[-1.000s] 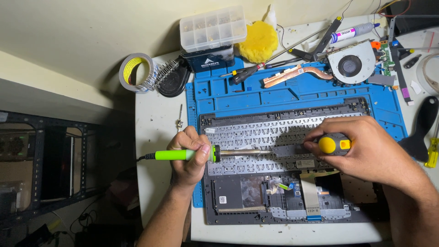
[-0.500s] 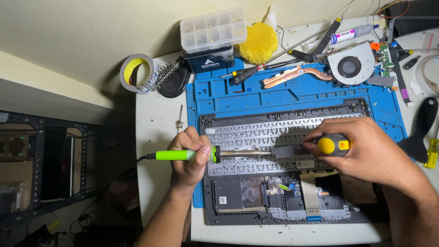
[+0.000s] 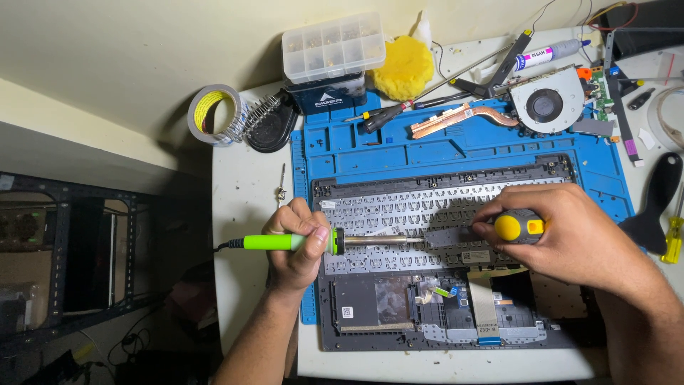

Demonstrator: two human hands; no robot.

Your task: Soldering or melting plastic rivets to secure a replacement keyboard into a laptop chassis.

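A: Left hand (image 3: 296, 246) fingers wrap the green iron (image 3: 313, 242), tip over the laptop shell (image 3: 442, 249).
B: Right hand (image 3: 563, 232) fingers pinch the screwdriver (image 3: 519, 227). Organizer box (image 3: 333, 46) holds small bits.

White table (image 3: 246, 214), blue repair mat (image 3: 442, 151), tape roll (image 3: 214, 114), yellow sponge (image 3: 404, 68), black scraper (image 3: 659, 207)

A white table (image 3: 246, 207) stands against a cream wall (image 3: 121, 50), beside a dark metal rack (image 3: 60, 235).
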